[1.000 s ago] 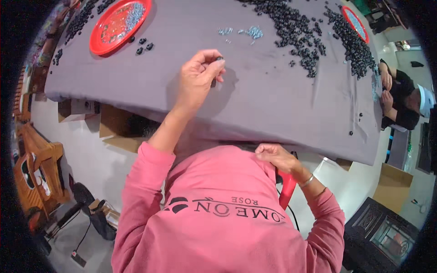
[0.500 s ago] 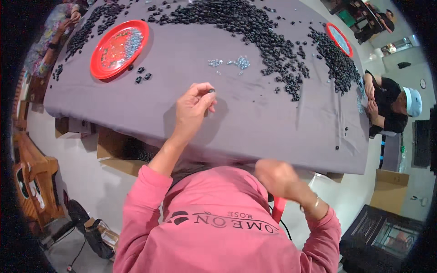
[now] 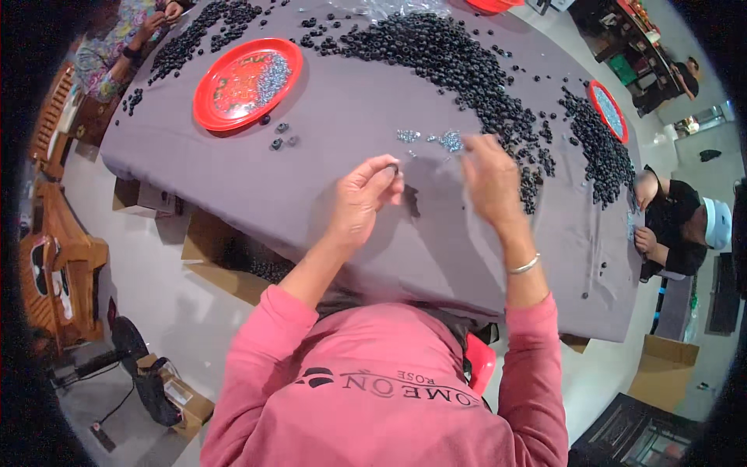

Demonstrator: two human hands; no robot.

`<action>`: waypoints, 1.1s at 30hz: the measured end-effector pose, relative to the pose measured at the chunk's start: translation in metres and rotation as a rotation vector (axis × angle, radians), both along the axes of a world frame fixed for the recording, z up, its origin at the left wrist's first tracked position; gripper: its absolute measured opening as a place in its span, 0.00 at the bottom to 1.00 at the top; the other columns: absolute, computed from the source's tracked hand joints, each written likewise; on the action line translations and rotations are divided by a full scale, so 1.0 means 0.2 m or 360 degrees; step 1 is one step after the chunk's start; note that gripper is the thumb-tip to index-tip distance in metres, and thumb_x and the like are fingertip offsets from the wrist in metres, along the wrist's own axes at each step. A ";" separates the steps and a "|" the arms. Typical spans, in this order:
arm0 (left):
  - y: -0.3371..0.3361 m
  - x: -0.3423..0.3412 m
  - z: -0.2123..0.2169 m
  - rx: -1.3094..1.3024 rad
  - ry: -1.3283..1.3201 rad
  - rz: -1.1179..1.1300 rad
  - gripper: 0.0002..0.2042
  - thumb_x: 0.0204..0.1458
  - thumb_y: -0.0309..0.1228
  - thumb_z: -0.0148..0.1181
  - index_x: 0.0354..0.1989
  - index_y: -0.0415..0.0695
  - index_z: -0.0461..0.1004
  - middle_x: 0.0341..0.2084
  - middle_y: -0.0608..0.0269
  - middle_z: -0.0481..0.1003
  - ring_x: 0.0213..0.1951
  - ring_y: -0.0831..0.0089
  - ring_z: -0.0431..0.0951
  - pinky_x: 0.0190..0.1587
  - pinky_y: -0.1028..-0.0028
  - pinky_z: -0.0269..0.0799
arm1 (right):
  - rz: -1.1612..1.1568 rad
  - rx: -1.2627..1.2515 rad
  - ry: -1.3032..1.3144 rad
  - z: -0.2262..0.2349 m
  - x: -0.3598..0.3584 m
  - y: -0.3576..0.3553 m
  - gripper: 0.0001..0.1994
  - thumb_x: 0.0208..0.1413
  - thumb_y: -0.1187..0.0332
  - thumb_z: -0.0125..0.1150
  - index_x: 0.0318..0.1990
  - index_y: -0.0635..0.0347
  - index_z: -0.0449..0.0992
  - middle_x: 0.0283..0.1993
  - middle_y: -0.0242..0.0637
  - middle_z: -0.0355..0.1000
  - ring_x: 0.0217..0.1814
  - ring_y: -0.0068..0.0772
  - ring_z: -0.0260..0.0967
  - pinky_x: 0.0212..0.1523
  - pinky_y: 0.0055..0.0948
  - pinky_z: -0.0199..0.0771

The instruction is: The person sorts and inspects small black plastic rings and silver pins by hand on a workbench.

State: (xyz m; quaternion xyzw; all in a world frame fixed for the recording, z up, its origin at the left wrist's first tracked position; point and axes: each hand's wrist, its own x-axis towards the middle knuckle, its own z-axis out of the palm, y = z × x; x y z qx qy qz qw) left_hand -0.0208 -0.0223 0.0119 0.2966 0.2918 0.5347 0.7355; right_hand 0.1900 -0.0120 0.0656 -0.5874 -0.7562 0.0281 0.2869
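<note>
My left hand (image 3: 364,201) is raised over the near side of the table, thumb and fingers closed on a small black round part (image 3: 393,169). My right hand (image 3: 492,183), fingers blurred by motion, is at the right edge of a little pile of tiny shiny silvery pieces (image 3: 450,141). Whether it holds anything cannot be made out. A smaller cluster of the same pieces (image 3: 407,135) lies just left of that pile. Further left, a few black parts (image 3: 277,145) sit apart near a red round tray (image 3: 204,109) holding more silvery pieces.
A broad heap of black parts (image 3: 436,58) spreads over the grey tablecloth (image 3: 327,101), with another heap (image 3: 595,148) at right beside a second red tray (image 3: 594,95). One person's hands (image 3: 646,222) work at the right edge, another's (image 3: 159,23) at far left. Cardboard boxes (image 3: 226,280) stand below.
My right hand has risen from beside my body to the silvery pile. The left still pinches the black part. The view has shifted, so the table appears lower and further right.
</note>
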 end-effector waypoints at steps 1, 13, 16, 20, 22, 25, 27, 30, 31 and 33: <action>0.01 0.01 0.00 -0.0051 -0.0074 0.0018 0.08 0.57 0.26 0.53 0.44 0.39 0.73 0.29 0.64 0.73 0.30 0.79 0.73 0.32 0.79 0.70 | 0.0137 -0.0062 0.0129 -0.07 -0.04 0.04 0.11 0.49 0.76 0.55 0.42 0.61 0.73 0.38 0.42 0.70 0.41 0.44 0.70 0.38 0.36 0.70; 0.16 -0.01 0.01 -0.0108 -0.0249 -0.0131 0.10 0.58 0.28 0.53 0.45 0.39 0.71 0.32 0.64 0.72 0.34 0.77 0.73 0.35 0.77 0.71 | 0.0335 0.0185 -0.0473 -0.18 -0.28 0.27 0.01 0.44 0.74 0.57 0.25 0.58 0.71 0.28 0.38 0.66 0.33 0.41 0.68 0.32 0.39 0.64; 0.17 0.00 -0.01 -0.0160 -0.0348 -0.0133 0.09 0.57 0.29 0.53 0.44 0.40 0.71 0.32 0.63 0.72 0.34 0.77 0.73 0.35 0.77 0.71 | 0.0272 0.0221 -0.0289 -0.22 -0.25 0.30 0.01 0.43 0.74 0.57 0.25 0.59 0.72 0.26 0.38 0.67 0.30 0.42 0.68 0.31 0.39 0.65; 0.19 0.03 -0.02 -0.0162 -0.0330 -0.0172 0.08 0.57 0.29 0.54 0.43 0.42 0.71 0.32 0.63 0.73 0.34 0.77 0.74 0.36 0.77 0.72 | 0.0268 0.0134 0.0242 -0.17 -0.20 0.27 0.04 0.40 0.77 0.59 0.27 0.61 0.74 0.26 0.39 0.71 0.26 0.34 0.70 0.29 0.31 0.69; 0.19 0.04 0.00 -0.0162 -0.0288 -0.0171 0.08 0.57 0.29 0.54 0.43 0.42 0.70 0.33 0.63 0.74 0.34 0.77 0.75 0.36 0.77 0.72 | 0.0253 -0.0025 0.0477 -0.14 -0.17 0.25 0.05 0.40 0.78 0.59 0.29 0.61 0.75 0.27 0.38 0.73 0.26 0.30 0.71 0.28 0.26 0.71; 0.20 0.08 -0.01 -0.0162 -0.0272 -0.0170 0.08 0.57 0.29 0.54 0.43 0.42 0.70 0.34 0.63 0.74 0.34 0.76 0.76 0.36 0.77 0.73 | 0.0297 -0.0168 0.0914 -0.11 -0.14 0.23 0.06 0.43 0.79 0.60 0.32 0.63 0.77 0.29 0.36 0.74 0.26 0.26 0.72 0.29 0.21 0.71; 0.20 0.11 0.00 -0.0142 -0.0267 -0.0163 0.08 0.57 0.28 0.54 0.43 0.42 0.70 0.34 0.63 0.74 0.34 0.76 0.76 0.36 0.77 0.73 | 0.0374 -0.0150 0.1043 -0.08 -0.12 0.21 0.06 0.45 0.79 0.59 0.33 0.65 0.77 0.29 0.34 0.73 0.27 0.26 0.72 0.30 0.21 0.71; 0.21 0.18 0.00 -0.0120 -0.0241 -0.0143 0.07 0.57 0.27 0.54 0.43 0.41 0.70 0.34 0.63 0.75 0.33 0.76 0.76 0.35 0.77 0.73 | 0.0420 -0.0034 0.0805 -0.04 -0.10 0.19 0.06 0.45 0.79 0.60 0.33 0.64 0.77 0.28 0.36 0.73 0.28 0.26 0.71 0.30 0.23 0.71; 0.21 0.21 0.00 -0.0118 -0.0218 -0.0130 0.07 0.57 0.27 0.54 0.43 0.41 0.70 0.34 0.63 0.75 0.33 0.75 0.76 0.35 0.77 0.73 | 0.0410 -0.0030 0.0803 -0.03 -0.08 0.18 0.06 0.45 0.79 0.60 0.33 0.64 0.77 0.28 0.36 0.73 0.28 0.26 0.71 0.30 0.23 0.71; 0.22 0.26 -0.01 -0.0107 -0.0171 -0.0134 0.07 0.57 0.26 0.53 0.43 0.41 0.70 0.34 0.63 0.75 0.33 0.76 0.76 0.35 0.77 0.73 | 0.0458 0.0020 0.0755 -0.04 -0.03 0.18 0.08 0.44 0.79 0.62 0.34 0.62 0.78 0.29 0.36 0.72 0.29 0.30 0.71 0.31 0.26 0.72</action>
